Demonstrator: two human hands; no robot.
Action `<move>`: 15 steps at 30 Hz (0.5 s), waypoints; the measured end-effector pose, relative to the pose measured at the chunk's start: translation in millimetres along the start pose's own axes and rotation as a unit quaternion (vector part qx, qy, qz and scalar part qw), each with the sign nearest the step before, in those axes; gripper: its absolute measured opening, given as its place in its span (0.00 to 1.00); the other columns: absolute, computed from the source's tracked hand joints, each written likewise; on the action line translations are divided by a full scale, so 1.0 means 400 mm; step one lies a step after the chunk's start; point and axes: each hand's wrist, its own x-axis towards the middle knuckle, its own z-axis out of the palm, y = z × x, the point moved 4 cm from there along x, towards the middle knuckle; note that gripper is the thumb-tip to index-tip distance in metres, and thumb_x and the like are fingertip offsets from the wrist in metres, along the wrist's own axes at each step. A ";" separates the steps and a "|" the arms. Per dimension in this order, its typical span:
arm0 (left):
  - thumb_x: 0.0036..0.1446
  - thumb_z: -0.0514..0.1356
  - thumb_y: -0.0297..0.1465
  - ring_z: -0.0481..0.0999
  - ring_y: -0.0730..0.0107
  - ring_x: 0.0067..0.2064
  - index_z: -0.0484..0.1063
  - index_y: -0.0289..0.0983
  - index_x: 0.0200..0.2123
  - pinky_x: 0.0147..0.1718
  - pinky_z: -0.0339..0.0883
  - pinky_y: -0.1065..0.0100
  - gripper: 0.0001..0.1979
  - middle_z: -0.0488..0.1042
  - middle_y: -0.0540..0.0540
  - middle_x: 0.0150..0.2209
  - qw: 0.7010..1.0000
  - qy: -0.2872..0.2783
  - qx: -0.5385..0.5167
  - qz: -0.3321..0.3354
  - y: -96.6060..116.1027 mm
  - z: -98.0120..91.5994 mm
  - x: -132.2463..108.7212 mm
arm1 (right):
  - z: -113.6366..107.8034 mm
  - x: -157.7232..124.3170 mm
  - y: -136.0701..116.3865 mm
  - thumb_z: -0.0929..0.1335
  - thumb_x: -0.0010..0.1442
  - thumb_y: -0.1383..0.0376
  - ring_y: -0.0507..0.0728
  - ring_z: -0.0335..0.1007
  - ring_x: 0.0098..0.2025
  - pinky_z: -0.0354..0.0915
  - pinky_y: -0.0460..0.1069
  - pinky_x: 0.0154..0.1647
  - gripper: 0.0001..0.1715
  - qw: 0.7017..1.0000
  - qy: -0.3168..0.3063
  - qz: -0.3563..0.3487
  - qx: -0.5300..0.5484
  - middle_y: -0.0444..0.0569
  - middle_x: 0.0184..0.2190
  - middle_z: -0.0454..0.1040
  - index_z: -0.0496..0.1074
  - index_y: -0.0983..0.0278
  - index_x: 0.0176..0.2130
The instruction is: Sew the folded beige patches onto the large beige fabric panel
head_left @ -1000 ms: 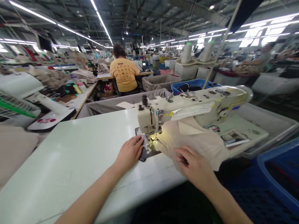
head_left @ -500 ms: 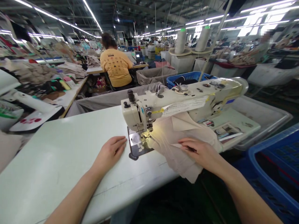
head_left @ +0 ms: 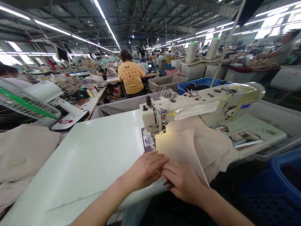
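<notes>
A beige fabric piece lies under the head of the white sewing machine, its near edge running down toward me. Just in front of the needle area, my left hand is closed with its fingertips at the left edge of the fabric. My right hand meets it there, fingers bent and closed on the same edge. A small dark pointed thing pokes out beneath the right hand's fingers; its kind is not clear. The fingertips cover part of the metal needle plate.
Pale table top stretches to the left. More beige cloth lies at far left, near a white fan. A small tray with tools sits right of the machine; a blue basket stands lower right. A person in yellow sits ahead.
My left hand has gone from the bare table to the fabric edge. My right hand has moved left to join it. The fabric's near part now lies folded differently. The view has shifted left.
</notes>
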 end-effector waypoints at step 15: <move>0.69 0.53 0.31 0.80 0.66 0.48 0.78 0.41 0.45 0.50 0.74 0.63 0.13 0.81 0.47 0.46 0.971 0.020 -0.109 -0.214 -0.059 -0.114 -0.265 | 0.018 -0.033 0.049 0.71 0.56 0.72 0.60 0.70 0.59 0.68 0.53 0.56 0.18 0.991 -0.090 0.021 0.099 0.49 0.58 0.74 0.77 0.59 0.47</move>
